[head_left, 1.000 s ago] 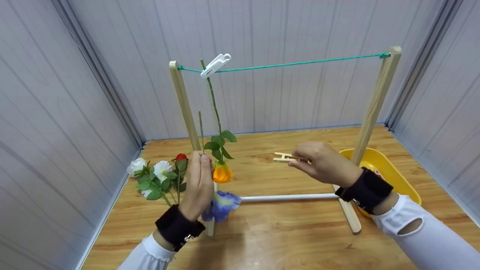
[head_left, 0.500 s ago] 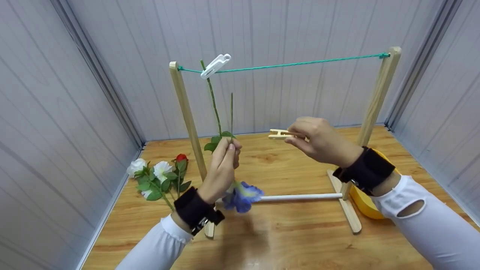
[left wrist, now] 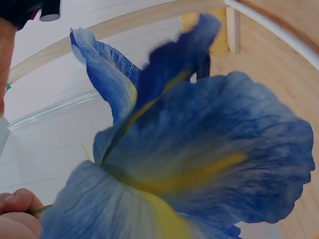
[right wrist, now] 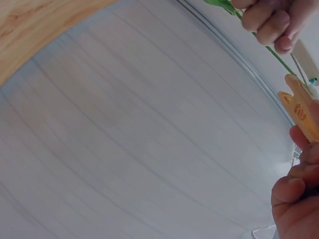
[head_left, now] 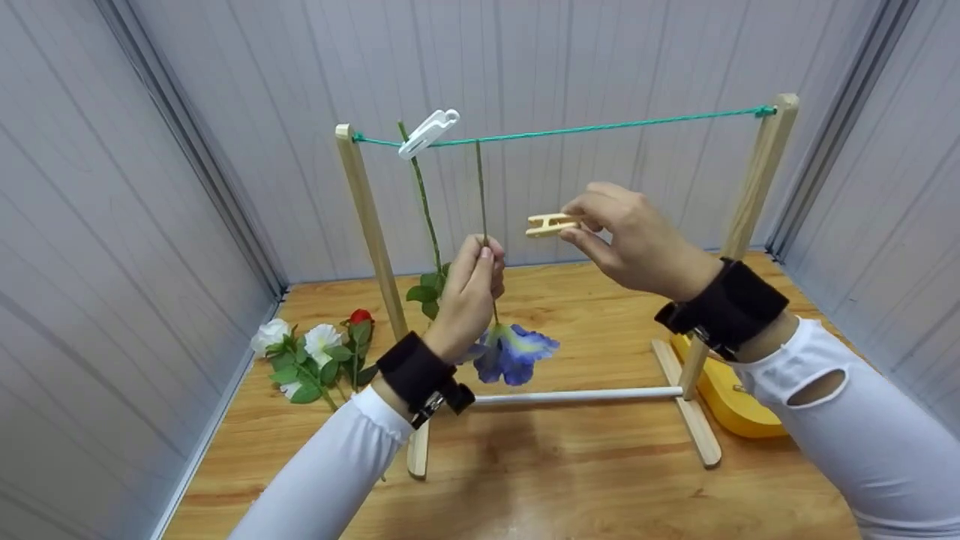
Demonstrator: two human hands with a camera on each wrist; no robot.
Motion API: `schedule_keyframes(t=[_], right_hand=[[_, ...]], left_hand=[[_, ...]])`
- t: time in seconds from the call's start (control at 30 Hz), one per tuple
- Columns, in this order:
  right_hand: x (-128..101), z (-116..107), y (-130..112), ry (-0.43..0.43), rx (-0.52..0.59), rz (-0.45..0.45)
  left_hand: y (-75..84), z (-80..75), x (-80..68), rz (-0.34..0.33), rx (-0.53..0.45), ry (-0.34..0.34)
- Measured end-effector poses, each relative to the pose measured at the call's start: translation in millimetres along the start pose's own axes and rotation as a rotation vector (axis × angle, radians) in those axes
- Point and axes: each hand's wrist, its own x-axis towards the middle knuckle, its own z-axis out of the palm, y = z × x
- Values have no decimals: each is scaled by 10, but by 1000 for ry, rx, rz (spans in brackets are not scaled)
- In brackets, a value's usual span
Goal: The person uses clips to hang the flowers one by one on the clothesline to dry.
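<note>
Between walls (head_left: 600, 60); blue flower (head_left: 517, 356) above woodgrain (head_left: 600, 472)

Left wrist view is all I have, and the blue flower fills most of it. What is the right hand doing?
Observer: The right hand pinches a yellow peg.
Operator: Good. Where is the top of the stem?
Observer: In the head view it shows right at the green rope, not pegged; whether the two touch, I can't tell.
</note>
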Motion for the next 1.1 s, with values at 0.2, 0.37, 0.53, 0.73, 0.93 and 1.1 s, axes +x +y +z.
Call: schedule_keyframes(t=[0.2,0.37,0.53,0.73,0.93,1.1], right_hand=[[188,-76,-15,60,3,-12],[322,-121,-27,95,-5,-35],[473,-170,-27,127,-37,-52],[660,-220,-26,124,-75,-44],[829,-279,-10,83,-91,29],[908,-297,18,41,-67,101]], left_hand=[[-34,53,90,-14,35,2],[-78,56,132,-21,50,11],[-121,54,178,-23,51,14],[-118,67,231,-17,50,19],[-116,75,261,-14,51,31],[-128,67,276,-24,53,33]])
